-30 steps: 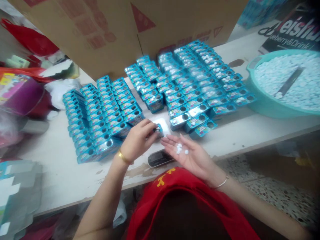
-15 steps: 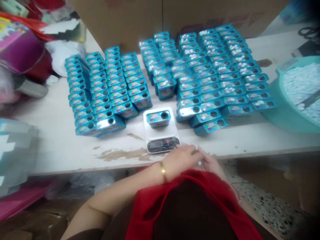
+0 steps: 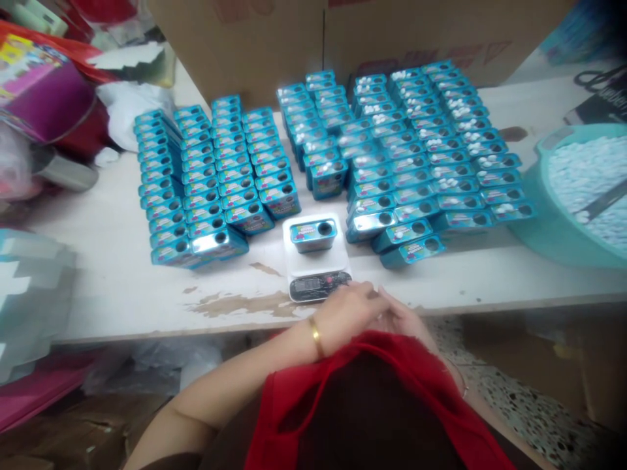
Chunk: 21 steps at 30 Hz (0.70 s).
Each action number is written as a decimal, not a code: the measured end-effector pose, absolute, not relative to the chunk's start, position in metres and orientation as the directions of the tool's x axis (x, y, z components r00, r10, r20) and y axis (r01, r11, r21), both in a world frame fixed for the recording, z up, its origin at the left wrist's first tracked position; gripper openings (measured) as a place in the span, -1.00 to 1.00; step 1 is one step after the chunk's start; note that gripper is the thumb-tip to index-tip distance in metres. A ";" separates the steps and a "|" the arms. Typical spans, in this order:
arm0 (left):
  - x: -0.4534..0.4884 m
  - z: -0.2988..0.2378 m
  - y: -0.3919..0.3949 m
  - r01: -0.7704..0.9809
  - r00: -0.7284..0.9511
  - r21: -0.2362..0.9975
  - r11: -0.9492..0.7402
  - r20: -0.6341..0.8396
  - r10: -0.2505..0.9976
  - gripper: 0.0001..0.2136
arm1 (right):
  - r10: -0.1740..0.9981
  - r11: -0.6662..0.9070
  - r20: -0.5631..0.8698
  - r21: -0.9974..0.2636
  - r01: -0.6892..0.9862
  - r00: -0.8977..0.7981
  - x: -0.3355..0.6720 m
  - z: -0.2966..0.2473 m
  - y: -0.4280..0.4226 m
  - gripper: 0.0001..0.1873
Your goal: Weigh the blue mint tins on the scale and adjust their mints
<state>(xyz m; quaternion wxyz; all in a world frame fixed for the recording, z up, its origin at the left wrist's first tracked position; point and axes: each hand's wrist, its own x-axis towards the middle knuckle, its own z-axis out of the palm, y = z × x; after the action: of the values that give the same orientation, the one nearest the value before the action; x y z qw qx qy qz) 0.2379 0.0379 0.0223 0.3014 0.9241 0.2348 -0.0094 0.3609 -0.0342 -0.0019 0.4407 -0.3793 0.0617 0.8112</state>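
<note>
At the table's front edge, my left hand point(image 3: 351, 308) and my right hand point(image 3: 399, 314) meet and overlap. The left one rests against the near right corner of a white digital scale point(image 3: 318, 266), beside its dark button panel. Blur and overlap hide most of the fingers, and I cannot make out anything held. On the scale's platform stands a blue tin point(image 3: 312, 235) with a dark round hole in its top. A gold bangle point(image 3: 315, 337) circles my left wrist.
Rows of blue tins point(image 3: 198, 170) stand at left; more tins point(image 3: 416, 156) at right have white pellets on some tops. A turquoise tub point(image 3: 543, 215) of white pellets with a scoop point(image 3: 607, 199) is at far right. Behind stands a cardboard box point(image 3: 264, 46); white boxes point(image 3: 34, 294) sit left.
The view has shifted slightly, so the table appears a little lower. My hands have drawn closer together, and a small white spot at my right fingers no longer shows. The tin remains on the scale.
</note>
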 end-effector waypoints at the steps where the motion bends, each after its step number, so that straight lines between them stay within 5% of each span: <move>1: 0.235 0.022 0.039 0.423 0.888 0.592 -0.686 -0.121 0.444 -0.89 | 0.673 -0.598 -0.660 -0.223 -0.770 -0.332 0.360 -0.001 -0.033 -0.59; 5: 0.219 0.037 0.062 0.350 0.794 0.707 -0.614 0.125 0.595 -0.94 | 0.744 -0.522 -0.600 -0.245 -0.817 -0.295 0.357 0.000 -0.024 -0.63; 9: 0.203 0.058 0.105 0.401 0.588 0.657 -0.638 0.349 0.730 -0.95 | 0.787 -0.470 -0.551 -0.243 -0.848 -0.279 0.355 0.000 -0.014 -0.64; 16: 0.188 0.066 0.132 0.533 0.634 0.519 -0.669 0.279 0.721 -0.91 | 0.785 -0.435 -0.568 -0.216 -0.874 -0.250 0.359 0.001 -0.013 -0.73; 21: 0.159 0.084 0.129 0.595 0.497 0.492 -0.636 0.396 0.772 -0.90 | 0.727 -0.344 -0.686 -0.311 -0.886 -0.041 0.368 -0.002 -0.018 -0.86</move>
<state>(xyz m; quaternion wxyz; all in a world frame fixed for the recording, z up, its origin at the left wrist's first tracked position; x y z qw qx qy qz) 0.1588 0.1289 0.0844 0.1469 0.8527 0.4007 0.3011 0.3684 -0.0183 -0.0019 0.5642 -0.4014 0.0991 0.7146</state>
